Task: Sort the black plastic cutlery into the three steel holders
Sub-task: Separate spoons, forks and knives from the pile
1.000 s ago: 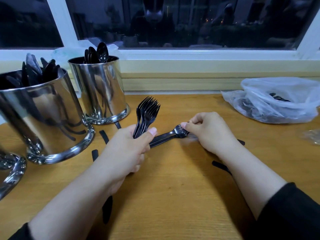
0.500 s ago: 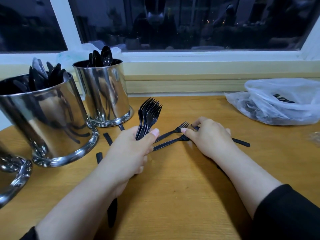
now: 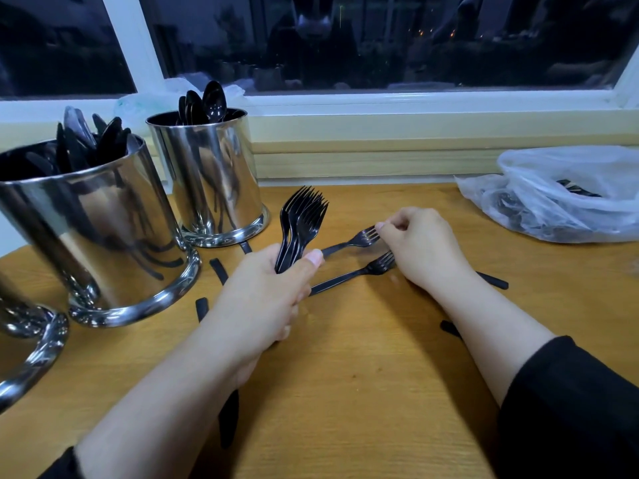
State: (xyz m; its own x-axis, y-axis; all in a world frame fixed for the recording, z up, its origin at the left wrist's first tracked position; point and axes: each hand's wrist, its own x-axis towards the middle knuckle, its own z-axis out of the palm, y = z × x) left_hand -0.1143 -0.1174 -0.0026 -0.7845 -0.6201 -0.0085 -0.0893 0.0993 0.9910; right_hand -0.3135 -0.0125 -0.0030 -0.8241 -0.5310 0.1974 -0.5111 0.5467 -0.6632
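Here, the scene turns on the two loose forks and which hand is nearer to them.

Left hand: the left hand [image 3: 273,295] has fingers and thumb curled tight around the handles of a bundle of black plastic forks [image 3: 302,224], tines fanned upward and away from the person.

Right hand: the right hand [image 3: 420,248] is curled, fingertips [image 3: 382,227] pinching at the tines of the upper loose black plastic fork [image 3: 349,244]; whether the grip is complete I cannot tell.

Upper fork axis: it runs from its tines at the right fingertips down and left, the handle end reaching just beside the left thumb.

Lower fork: a second loose black plastic fork [image 3: 352,276] lies flat on the light wooden table [image 3: 363,392], roughly parallel, its tines beside the heel of the right hand.

Nearer hand: the right hand is at the tine ends of both; the left is nearer the handle ends.

Likely next: feeding the upper fork handle-first into the left bundle, along its own long axis.

Holders: the tall shiny steel cylinder holder [image 3: 211,174] at the back carries spoons; the wider near steel holder [image 3: 93,233] carries dark pieces I cannot identify; a third steel holder [image 3: 27,344] shows only its base at the left edge.

Other: a clear crumpled plastic bag [image 3: 560,198] with more cutlery sits well apart at right.
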